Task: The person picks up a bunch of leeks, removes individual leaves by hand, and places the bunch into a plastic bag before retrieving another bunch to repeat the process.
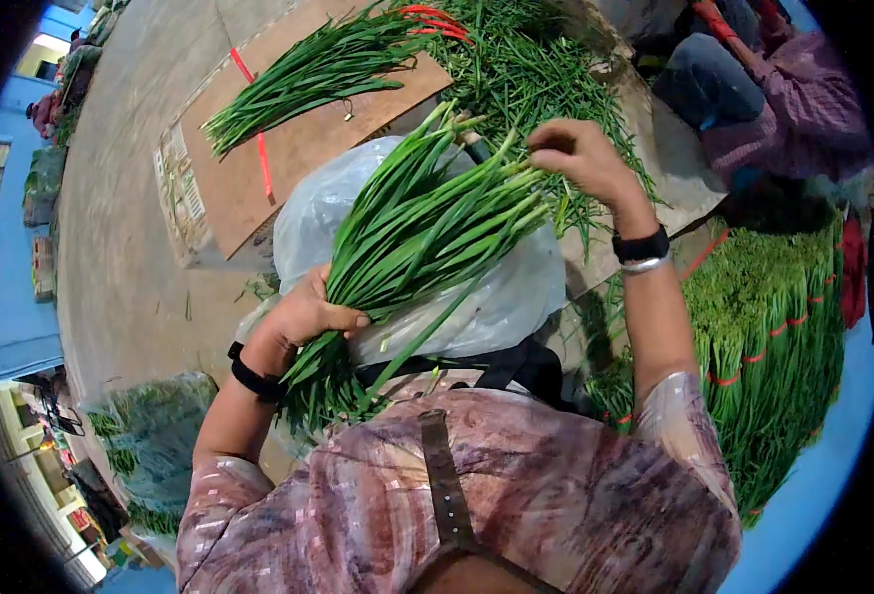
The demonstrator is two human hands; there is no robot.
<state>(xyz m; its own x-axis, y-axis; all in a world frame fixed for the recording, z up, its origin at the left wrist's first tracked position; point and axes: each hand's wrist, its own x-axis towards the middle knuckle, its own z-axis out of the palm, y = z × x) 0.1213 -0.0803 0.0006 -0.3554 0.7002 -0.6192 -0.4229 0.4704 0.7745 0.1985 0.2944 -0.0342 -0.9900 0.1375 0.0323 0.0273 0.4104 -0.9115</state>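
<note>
My left hand (313,312) is wrapped round the leafy part of a thick bunch of garlic chives (412,223). The bunch lies slantwise over a clear plastic cover (328,193) on my lap, pale stem ends up and to the right, leaf tips hanging down by my left wrist. Beside the stem ends is my right hand (587,163), its fingers curled in towards the thumb. Whether something thin sits between those fingertips I cannot make out. A single long leaf (437,327) sticks out below the bunch.
Ahead, a brown board (308,148) bears another pile of chives (323,74), with red ties (263,168) near it. Loose greens (541,69) heap beyond my right hand. Tied bunches (764,346) stand at right, below another person (788,109). Plastic-wrapped greens (159,436) lie at left.
</note>
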